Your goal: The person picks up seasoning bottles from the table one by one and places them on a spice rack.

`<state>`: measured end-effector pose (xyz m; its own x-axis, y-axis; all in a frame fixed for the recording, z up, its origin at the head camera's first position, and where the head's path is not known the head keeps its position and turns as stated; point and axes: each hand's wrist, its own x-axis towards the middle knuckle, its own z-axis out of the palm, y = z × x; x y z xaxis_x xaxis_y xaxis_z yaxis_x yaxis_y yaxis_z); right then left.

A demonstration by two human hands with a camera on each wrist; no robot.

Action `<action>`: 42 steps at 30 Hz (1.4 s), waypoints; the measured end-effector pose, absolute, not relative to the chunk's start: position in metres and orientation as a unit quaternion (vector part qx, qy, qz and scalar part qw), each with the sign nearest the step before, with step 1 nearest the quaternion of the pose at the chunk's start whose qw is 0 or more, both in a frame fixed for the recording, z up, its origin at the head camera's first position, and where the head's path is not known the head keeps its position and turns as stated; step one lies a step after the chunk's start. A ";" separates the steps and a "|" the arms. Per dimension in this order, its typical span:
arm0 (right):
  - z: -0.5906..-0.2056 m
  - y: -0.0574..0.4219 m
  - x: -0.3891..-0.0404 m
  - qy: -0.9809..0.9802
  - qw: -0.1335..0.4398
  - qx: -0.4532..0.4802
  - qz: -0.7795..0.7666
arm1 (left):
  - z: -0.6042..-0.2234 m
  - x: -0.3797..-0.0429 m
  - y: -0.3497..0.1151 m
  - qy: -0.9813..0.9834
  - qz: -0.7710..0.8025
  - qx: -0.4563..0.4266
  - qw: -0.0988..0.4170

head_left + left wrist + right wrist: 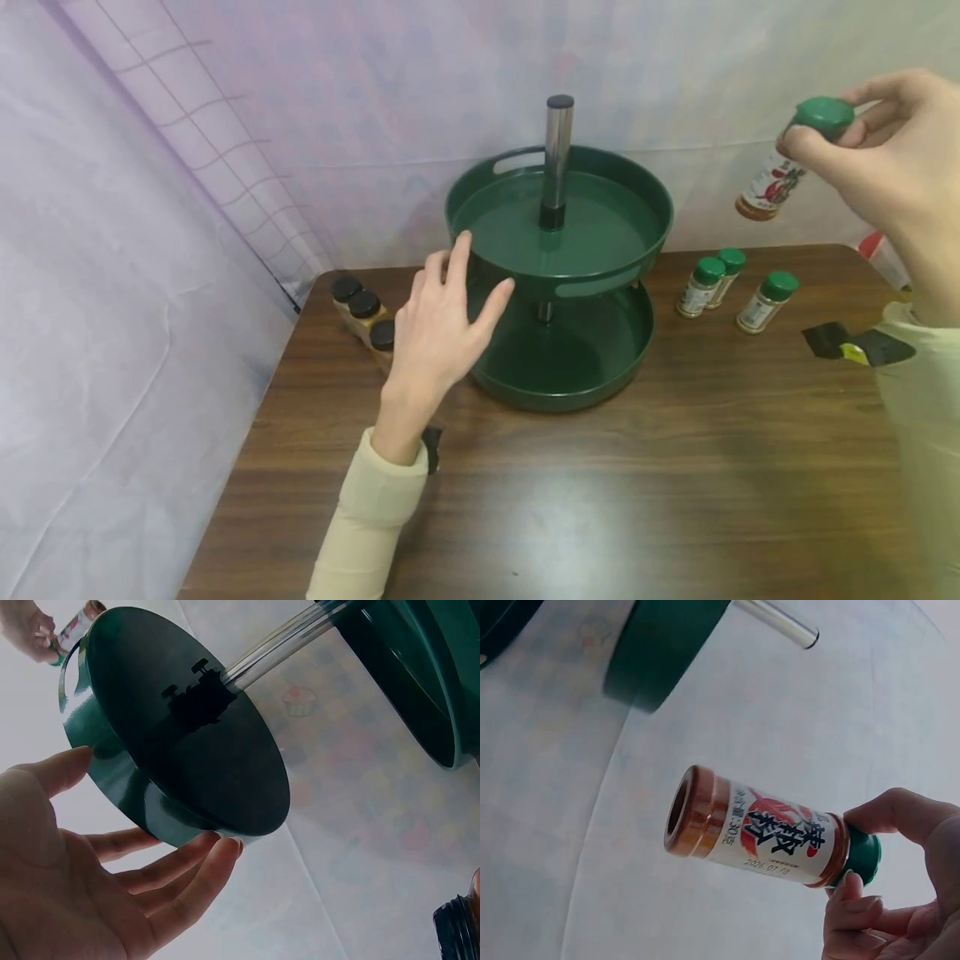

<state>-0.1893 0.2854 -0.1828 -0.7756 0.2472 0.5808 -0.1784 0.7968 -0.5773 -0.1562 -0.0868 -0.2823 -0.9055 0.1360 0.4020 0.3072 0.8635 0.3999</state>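
Note:
My right hand [903,154] pinches a spice jar [774,179] by its green cap, held in the air to the right of a green two-tier turntable rack [558,283]. In the right wrist view the jar [757,832] tilts, showing reddish powder and a chili label. My left hand [442,329] lies at the left side of the upper tray, fingers extended. The left wrist view shows the fingertips of that hand [112,877] touching or very near the tray's outer wall [120,776]. Both trays look bare inside.
Several green-capped jars [761,304] stand on the wooden table [600,500] right of the rack. Black-capped jars [365,307] stand at the left, partly behind my left hand. A black strip [828,340] shows by the right sleeve. A pale curtain [360,92] hangs behind.

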 end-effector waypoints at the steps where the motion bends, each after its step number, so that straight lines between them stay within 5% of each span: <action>1: -0.178 0.282 -0.192 -0.890 0.330 -0.014 0.314 | -0.282 -0.156 -0.086 -0.948 -0.235 -0.117 0.182; 27: -0.164 0.229 -0.291 -0.949 0.129 0.168 0.233 | -0.284 -0.159 -0.076 -0.947 -0.236 -0.124 0.182; 42: -0.174 0.228 -0.314 -0.959 0.084 0.151 0.227 | -0.285 -0.157 -0.067 -0.943 -0.238 -0.136 0.190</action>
<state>-0.3139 0.2284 -0.1740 -0.9407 -0.2506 0.2289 -0.3266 0.8518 -0.4096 -0.1573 -0.0668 -0.2848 -0.8910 0.1654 0.4228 0.3465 0.8495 0.3978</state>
